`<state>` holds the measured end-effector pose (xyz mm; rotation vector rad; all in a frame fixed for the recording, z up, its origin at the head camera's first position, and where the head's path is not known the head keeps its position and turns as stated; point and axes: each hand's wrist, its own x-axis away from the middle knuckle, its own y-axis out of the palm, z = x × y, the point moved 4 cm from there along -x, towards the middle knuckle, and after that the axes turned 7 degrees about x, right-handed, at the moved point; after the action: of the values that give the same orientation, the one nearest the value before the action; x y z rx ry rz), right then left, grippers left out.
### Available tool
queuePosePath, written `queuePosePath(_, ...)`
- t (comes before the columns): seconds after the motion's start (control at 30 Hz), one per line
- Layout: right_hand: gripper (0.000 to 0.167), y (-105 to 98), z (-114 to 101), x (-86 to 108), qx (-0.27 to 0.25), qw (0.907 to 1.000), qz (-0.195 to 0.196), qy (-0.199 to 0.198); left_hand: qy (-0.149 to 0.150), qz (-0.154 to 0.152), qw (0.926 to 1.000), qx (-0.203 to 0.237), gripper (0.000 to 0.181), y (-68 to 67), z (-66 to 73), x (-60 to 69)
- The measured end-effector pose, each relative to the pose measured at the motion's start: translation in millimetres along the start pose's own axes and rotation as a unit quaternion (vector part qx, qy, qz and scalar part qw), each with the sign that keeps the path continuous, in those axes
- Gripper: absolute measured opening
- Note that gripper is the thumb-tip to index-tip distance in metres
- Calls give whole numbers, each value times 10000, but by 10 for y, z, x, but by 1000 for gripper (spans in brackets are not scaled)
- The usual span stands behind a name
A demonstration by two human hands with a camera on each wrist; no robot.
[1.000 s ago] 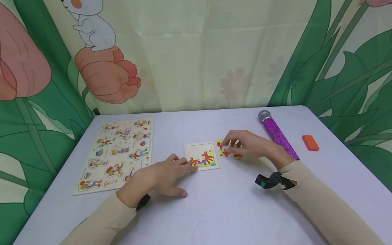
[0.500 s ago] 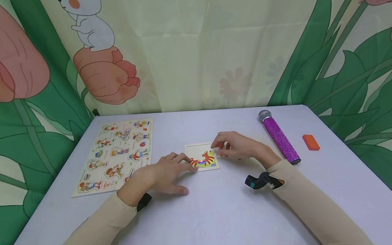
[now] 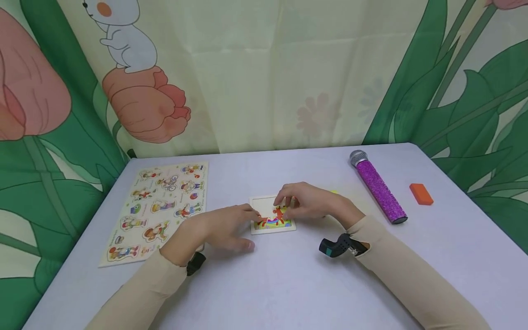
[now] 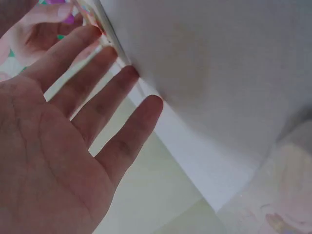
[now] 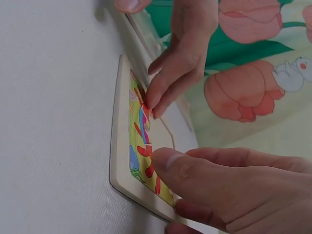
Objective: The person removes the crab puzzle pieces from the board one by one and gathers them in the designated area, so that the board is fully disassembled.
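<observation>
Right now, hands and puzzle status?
Left hand touching puzzle; right hand at its right side, grip unclear. Lower row filled, upper left bare. Microphone clear, off right.

Purple microphone (image 3: 379,188) lies aslant | orange block (image 3: 421,194) right of it | illustrated board (image 3: 165,217) left on table (image 3: 280,284) | floral curtain (image 3: 243,105) behind

From where I stand, not one word or number can be read. On the pale picture board (image 3: 154,217) at the left of the table (image 3: 288,279), tiny marks like print sit beside the coloured figures (image 3: 156,231), and more run along its right edge, but they're far too small for me to make out.
</observation>
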<state>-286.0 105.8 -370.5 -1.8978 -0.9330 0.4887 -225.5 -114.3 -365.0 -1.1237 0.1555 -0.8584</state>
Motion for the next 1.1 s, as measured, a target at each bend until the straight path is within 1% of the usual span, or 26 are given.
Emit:
queuePosePath(0.1,33,9,-4,-28,162,9998,-84,122,56,38,9999,114,57,-21,-24,-29)
queuePosePath(0.2,36,16,-12,-53,340,9990,-162,248,34,1,9999,104,56,-40,-29,-51)
queuePosePath(0.37,40,27,-30,-58,462,9976,-289,430,4,-79,10000,11,57,-55,-18,-72)
queuePosePath(0.6,31,34,-31,-36,297,9993,-120,202,-19,-115,9999,-52,56,-62,-2,-85)
queuePosePath(0.7,29,54,-58,-26,319,9993,-166,78,-46,-124,9999,-22,56,-60,-2,-78)
queuePosePath(0.77,30,64,-90,-18,460,9987,-232,-5,-94,-142,9999,-15,56,-54,-11,-69)
queuePosePath(0.9,36,58,-161,-11,913,9953,-304,-100,-246,-198,9995,-44,58,-42,-30,-51)
queuePosePath(1.0,40,48,-175,-9,1159,9927,-345,-53,-265,-241,9994,-16,59,-30,-30,-41)
queuePosePath(1.1,44,30,-171,1,1210,9919,-392,17,-231,-252,9994,-1,60,-20,-23,-37)
